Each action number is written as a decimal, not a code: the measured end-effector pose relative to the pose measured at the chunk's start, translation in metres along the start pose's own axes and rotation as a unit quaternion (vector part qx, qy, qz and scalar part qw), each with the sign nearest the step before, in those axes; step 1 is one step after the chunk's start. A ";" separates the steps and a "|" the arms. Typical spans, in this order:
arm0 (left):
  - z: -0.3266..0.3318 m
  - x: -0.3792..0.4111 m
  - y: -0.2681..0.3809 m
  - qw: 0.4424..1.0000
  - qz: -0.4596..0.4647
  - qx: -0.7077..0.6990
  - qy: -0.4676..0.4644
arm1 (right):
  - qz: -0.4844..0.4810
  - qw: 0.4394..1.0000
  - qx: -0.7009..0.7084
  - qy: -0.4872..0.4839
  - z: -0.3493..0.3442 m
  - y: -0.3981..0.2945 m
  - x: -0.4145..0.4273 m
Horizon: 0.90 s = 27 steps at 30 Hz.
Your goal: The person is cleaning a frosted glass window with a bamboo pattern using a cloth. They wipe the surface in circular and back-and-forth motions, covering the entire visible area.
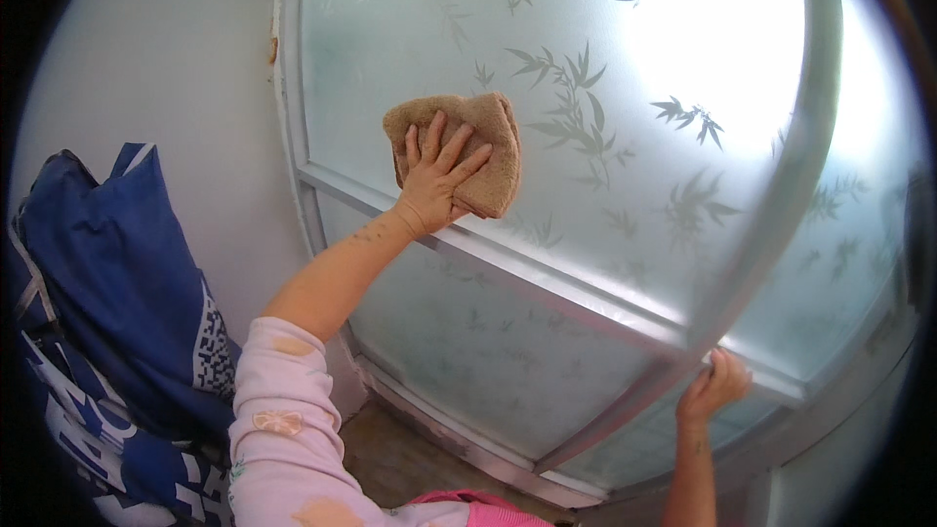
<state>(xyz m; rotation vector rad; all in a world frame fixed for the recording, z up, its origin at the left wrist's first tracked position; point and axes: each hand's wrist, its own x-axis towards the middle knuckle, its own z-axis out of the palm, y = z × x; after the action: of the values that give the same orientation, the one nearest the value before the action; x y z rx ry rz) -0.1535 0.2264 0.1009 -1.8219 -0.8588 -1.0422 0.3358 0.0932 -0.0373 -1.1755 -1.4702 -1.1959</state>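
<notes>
With fingers spread, my left hand (439,176) presses a folded brown terry cloth (487,124) flat against a frosted glass panel (439,51) printed with bamboo leaves. The cloth sits just above the metal crossbar (556,274) of the frame. Lower down on the right, my right hand (714,388) is curled over the metal rail (776,384), close to where it meets the upright post (761,256). Its fingertips are partly hidden behind the rail.
Large blue bags (110,256) with white print stand at the left against a pale wall (176,73). Below the lower glass panel (483,337), a brown floor (395,446) shows beside the frame's bottom sill (468,439). Bright light comes through the upper right glass.
</notes>
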 end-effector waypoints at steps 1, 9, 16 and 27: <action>0.001 0.003 -0.005 1.000 0.000 0.003 0.005 | -0.001 1.000 -0.004 -0.001 0.000 0.000 -0.001; -0.008 0.046 -0.089 0.986 -0.118 0.048 0.111 | 0.004 1.000 -0.012 -0.007 0.000 0.001 -0.001; -0.011 0.078 -0.138 0.940 -0.304 0.004 0.151 | 0.004 1.000 -0.008 -0.001 -0.002 -0.001 0.002; -0.011 0.080 0.027 0.998 -0.043 0.045 0.004 | 0.024 1.000 0.001 -0.009 -0.006 -0.006 0.007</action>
<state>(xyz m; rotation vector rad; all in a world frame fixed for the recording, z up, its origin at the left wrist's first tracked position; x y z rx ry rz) -0.1010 0.2171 0.1674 -1.7169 -0.9729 -1.0463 0.3291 0.0878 -0.0308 -1.2166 -1.4491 -1.1530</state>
